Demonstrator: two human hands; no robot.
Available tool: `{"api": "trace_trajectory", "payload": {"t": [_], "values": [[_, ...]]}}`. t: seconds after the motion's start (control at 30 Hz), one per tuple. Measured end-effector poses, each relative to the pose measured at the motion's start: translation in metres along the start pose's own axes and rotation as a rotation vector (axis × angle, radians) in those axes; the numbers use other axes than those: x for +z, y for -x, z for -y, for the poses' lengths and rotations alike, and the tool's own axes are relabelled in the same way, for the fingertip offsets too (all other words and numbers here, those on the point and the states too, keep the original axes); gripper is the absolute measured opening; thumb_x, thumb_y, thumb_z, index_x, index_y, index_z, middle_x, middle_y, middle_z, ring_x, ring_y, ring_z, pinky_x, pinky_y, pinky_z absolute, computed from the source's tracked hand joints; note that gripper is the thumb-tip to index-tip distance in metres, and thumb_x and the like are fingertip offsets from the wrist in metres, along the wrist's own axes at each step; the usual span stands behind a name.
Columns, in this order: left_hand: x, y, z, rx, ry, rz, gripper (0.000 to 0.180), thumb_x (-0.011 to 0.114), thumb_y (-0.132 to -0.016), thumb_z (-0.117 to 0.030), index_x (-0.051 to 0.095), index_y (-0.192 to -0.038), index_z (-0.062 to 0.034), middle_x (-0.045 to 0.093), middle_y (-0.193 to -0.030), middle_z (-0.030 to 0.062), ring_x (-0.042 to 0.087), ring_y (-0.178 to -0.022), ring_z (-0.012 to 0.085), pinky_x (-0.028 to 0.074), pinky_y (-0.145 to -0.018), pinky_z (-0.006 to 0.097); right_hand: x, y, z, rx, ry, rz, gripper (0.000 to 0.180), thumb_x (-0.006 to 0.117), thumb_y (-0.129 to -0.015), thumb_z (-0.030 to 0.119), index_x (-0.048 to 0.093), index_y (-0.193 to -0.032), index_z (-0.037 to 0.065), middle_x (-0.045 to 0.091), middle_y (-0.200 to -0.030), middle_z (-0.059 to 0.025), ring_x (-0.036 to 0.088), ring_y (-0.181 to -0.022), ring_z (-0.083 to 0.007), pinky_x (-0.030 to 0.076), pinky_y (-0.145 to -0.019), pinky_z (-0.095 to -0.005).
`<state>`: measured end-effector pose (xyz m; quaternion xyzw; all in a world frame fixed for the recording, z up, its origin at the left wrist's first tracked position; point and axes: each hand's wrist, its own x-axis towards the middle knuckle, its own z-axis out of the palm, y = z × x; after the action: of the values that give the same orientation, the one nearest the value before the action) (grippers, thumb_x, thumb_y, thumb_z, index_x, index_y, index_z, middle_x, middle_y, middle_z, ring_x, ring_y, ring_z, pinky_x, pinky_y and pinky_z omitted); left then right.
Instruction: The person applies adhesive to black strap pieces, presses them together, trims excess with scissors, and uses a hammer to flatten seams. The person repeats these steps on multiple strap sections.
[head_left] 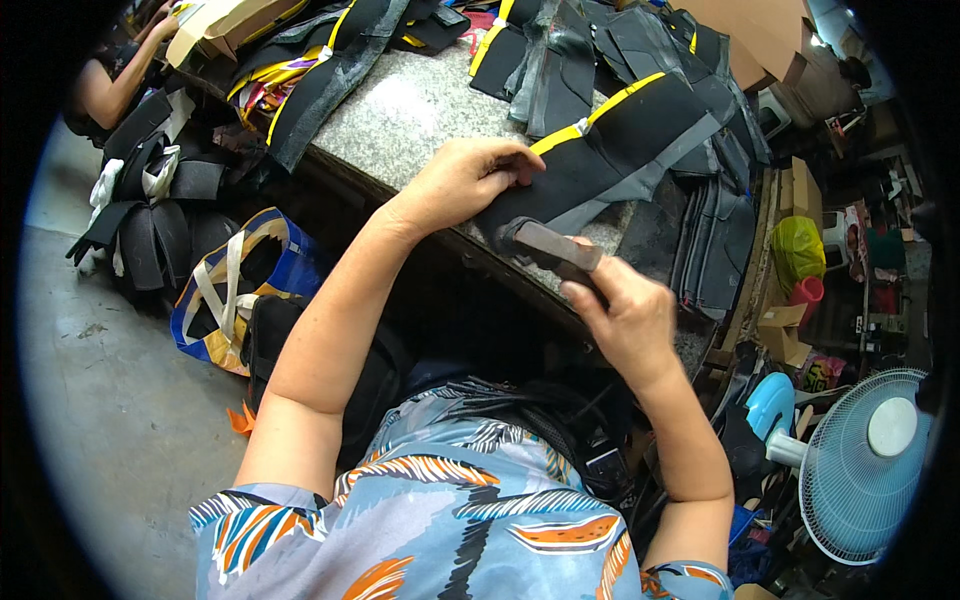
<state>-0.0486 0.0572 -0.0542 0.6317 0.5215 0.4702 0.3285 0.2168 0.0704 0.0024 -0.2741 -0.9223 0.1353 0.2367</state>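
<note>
A flat black panel (640, 128) with a yellow edge strip and a grey border lies on the speckled stone tabletop (420, 105). At its near left end, the curled fingers of my left hand (470, 180) pinch the panel beside the yellow strip; the fingertips are partly hidden. My right hand (630, 310) is closed round a dark, worn, hammer-like tool (550, 248). The rounded end of this tool is over the panel's near corner, close to my left hand. Whether it touches the panel I cannot tell.
Similar black pieces (545, 65) are heaped along the table's far side, with a stack (715, 240) at the right. A blue bag (275, 235) and bundled dark pieces (155, 215) stand at the left. A fan (865, 465) is at the lower right. Another person's arm (120, 90) shows far left.
</note>
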Motion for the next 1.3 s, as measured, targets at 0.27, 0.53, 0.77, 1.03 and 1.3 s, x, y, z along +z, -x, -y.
{"api": "trace_trajectory", "payload": {"t": [0.27,0.53,0.77,1.03,1.3], "values": [[0.004,0.002,-0.005,-0.019,-0.061,-0.083,0.031,0.056,-0.09,0.004,0.061,-0.12,-0.0048,0.072,-0.092,0.0072,0.067,-0.089,0.0134,0.053,-0.083,0.028,-0.013,-0.019,-0.025,0.069,0.231,-0.136,0.037,0.074,-0.088,0.03,0.07,-0.122,0.017,0.069,-0.084,-0.0081,0.068,-0.07,-0.0288,0.052,-0.06,-0.0374],[0.006,0.001,-0.001,-0.02,-0.048,-0.082,0.03,0.055,-0.09,0.004,0.063,-0.118,-0.0052,0.072,-0.091,0.0063,0.068,-0.09,0.0125,0.052,-0.08,0.028,0.002,-0.006,-0.019,-0.039,0.208,-0.025,0.046,0.075,-0.085,0.031,0.065,-0.129,0.021,0.063,-0.077,-0.0072,0.066,-0.066,-0.0282,0.052,-0.058,-0.0385],[0.007,0.002,-0.006,-0.031,-0.074,-0.106,0.031,0.056,-0.089,0.003,0.064,-0.117,-0.0061,0.072,-0.091,0.0065,0.068,-0.089,0.0117,0.051,-0.077,0.027,-0.026,-0.012,-0.024,0.044,0.216,-0.183,0.04,0.074,-0.088,0.031,0.069,-0.125,0.017,0.07,-0.084,-0.0071,0.068,-0.068,-0.0286,0.053,-0.06,-0.0365],[0.035,-0.01,-0.019,-0.054,-0.798,-0.334,0.044,0.074,-0.088,-0.026,0.061,-0.126,-0.0097,0.064,-0.108,0.013,0.066,-0.09,0.0335,0.054,-0.08,0.044,-0.007,0.0,-0.011,0.08,0.142,-0.026,0.038,0.074,-0.087,0.032,0.069,-0.122,0.017,0.069,-0.083,-0.0087,0.068,-0.068,-0.0292,0.054,-0.061,-0.0374],[0.001,0.032,-0.046,-0.173,-0.486,-0.108,0.042,0.076,-0.086,-0.018,0.06,-0.121,-0.0017,0.07,-0.101,0.0245,0.069,-0.095,0.0383,0.053,-0.084,0.041,-0.053,0.0,-0.008,0.224,-0.158,-0.215,0.032,0.077,-0.088,0.015,0.07,-0.111,-0.007,0.073,-0.097,-0.0165,0.071,-0.084,-0.0185,0.055,-0.077,-0.0307]]}}
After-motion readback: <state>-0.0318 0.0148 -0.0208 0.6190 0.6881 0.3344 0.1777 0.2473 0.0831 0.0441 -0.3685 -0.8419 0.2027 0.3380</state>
